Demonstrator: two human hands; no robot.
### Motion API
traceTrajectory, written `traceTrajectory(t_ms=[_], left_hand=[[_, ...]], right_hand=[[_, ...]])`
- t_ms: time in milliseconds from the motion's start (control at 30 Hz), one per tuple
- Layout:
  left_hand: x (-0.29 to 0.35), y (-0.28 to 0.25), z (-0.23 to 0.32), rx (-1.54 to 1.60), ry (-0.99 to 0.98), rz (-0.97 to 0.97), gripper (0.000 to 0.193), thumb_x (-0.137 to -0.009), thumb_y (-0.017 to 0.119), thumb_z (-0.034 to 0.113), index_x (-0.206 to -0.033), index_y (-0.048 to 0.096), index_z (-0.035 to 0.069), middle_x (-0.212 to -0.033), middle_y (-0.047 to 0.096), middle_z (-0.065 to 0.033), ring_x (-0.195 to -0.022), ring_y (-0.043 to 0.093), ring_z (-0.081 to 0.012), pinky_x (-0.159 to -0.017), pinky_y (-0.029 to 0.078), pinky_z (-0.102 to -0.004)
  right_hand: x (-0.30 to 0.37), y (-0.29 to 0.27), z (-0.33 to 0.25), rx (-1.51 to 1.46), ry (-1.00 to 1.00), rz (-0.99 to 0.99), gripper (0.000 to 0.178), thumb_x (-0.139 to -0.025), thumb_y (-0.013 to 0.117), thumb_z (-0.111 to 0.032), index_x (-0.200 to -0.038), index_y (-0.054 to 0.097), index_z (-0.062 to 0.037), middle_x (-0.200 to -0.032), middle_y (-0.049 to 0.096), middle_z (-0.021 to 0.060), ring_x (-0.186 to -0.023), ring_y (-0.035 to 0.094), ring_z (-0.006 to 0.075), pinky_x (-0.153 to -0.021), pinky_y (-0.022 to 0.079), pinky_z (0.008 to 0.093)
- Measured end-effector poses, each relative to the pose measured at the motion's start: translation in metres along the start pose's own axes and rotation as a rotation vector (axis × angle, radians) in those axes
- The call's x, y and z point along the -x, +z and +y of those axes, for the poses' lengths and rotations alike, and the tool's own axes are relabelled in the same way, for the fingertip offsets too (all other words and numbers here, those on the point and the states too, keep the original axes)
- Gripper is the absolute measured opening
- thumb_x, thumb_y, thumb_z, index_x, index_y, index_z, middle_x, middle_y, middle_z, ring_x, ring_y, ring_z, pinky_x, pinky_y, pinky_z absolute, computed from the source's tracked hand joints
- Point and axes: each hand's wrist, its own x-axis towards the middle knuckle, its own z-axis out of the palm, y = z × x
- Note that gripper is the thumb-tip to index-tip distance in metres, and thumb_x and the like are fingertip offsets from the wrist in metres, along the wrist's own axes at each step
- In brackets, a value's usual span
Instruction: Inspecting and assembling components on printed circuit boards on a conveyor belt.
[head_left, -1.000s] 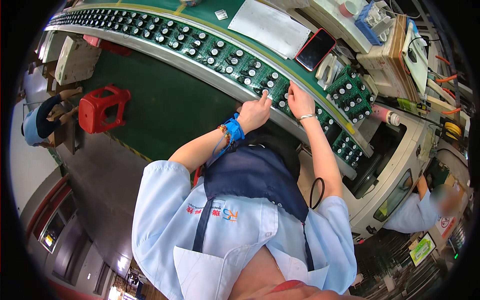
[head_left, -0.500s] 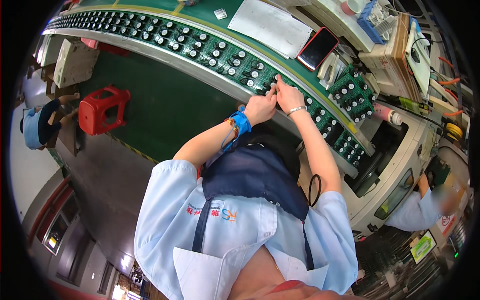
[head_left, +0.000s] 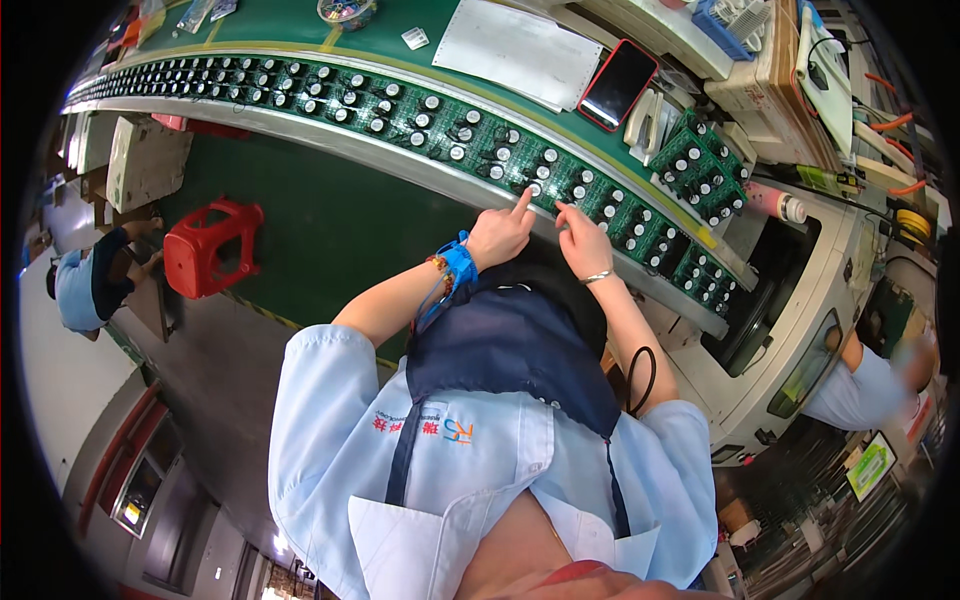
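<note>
A long row of green circuit boards (head_left: 432,120), carrying round white-topped components and black parts, runs along a pale rail in front of me. My left hand (head_left: 500,236) is at the row's near edge, its index finger stretched out to a white-topped component (head_left: 536,188) and seeming to touch it. The other fingers of that hand are curled and hold nothing that I can see. Just to the right, my right hand (head_left: 584,244) points its index finger at the near edge of the boards. Its fingers are apart and nothing shows in them; whether the fingertip touches is unclear.
Beyond the row lie white paper sheets (head_left: 515,50) and a phone (head_left: 618,85) with a red rim. More boards (head_left: 700,170) are stacked at the right, near a pink bottle (head_left: 775,201) and a pale machine (head_left: 800,345). A red stool (head_left: 212,248) stands left; people sit at both sides.
My hands have drawn apart and slightly down toward me, having been close together over one board. The view has shifted a little, and the boards appear lower and farther left.
</note>
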Motion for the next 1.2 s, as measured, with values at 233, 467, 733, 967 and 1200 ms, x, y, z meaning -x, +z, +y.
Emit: traceTrajectory(t_ms=[233, 467, 733, 967, 1200], left_hand=[[-0.008, -0.023, 0.003, -0.051, -0.144, 0.141, 0.022, -0.067, 0.058, 0.015, -0.081, 0.045, 0.004, -0.117, 0.047, -0.0252, -0.053, 0.059, -0.0222, -0.045, 0.048, -0.0317], [-0.002, -0.006, -0.013, -0.109, -0.165, 0.082, 0.021, -0.068, 0.058, 0.016, -0.081, 0.045, 0.004, -0.116, 0.049, -0.0250, -0.048, 0.059, -0.0235, -0.042, 0.047, -0.0330], [0.000, -0.011, -0.023, 0.071, -0.204, 0.116, 0.019, -0.068, 0.057, 0.015, -0.079, 0.047, 0.003, -0.117, 0.051, -0.0190, -0.052, 0.058, -0.0288, -0.047, 0.049, -0.0373], [-0.001, -0.011, -0.015, 0.026, -0.202, 0.087, 0.019, -0.068, 0.057, 0.015, -0.079, 0.046, 0.004, -0.117, 0.049, -0.0218, -0.051, 0.059, -0.0265, -0.047, 0.048, -0.0366], [0.001, -0.011, -0.015, 0.029, -0.191, 0.111, 0.016, -0.068, 0.056, 0.012, -0.079, 0.046, 0.004, -0.118, 0.050, -0.0177, -0.053, 0.058, -0.0251, -0.047, 0.047, -0.0361]], right_hand=[[-0.003, 0.016, 0.005, -0.010, -0.049, 0.039, 0.012, -0.073, 0.047, -0.006, -0.085, 0.047, -0.0081, -0.113, 0.054, 0.0054, -0.082, 0.057, 0.0287, -0.064, 0.047, 0.0398], [-0.039, 0.022, -0.027, 0.011, -0.101, -0.026, 0.010, -0.073, 0.046, -0.006, -0.083, 0.047, -0.0081, -0.126, 0.045, 0.0046, -0.078, 0.058, 0.0302, -0.061, 0.047, 0.0408], [-0.067, 0.033, -0.029, 0.200, -0.090, -0.131, 0.005, -0.077, 0.047, -0.012, -0.079, 0.045, -0.0081, -0.125, 0.047, 0.0026, -0.073, 0.060, 0.0314, -0.060, 0.047, 0.0428], [-0.079, 0.023, -0.030, 0.239, -0.075, -0.102, 0.016, -0.080, 0.043, -0.015, -0.091, 0.052, -0.0067, -0.121, 0.050, 0.0048, -0.079, 0.060, 0.0301, -0.065, 0.049, 0.0420], [-0.089, 0.018, -0.020, 0.263, -0.064, -0.080, 0.006, -0.077, 0.045, -0.012, -0.081, 0.047, -0.0080, -0.123, 0.048, 0.0033, -0.078, 0.060, 0.0301, -0.064, 0.048, 0.0418]])
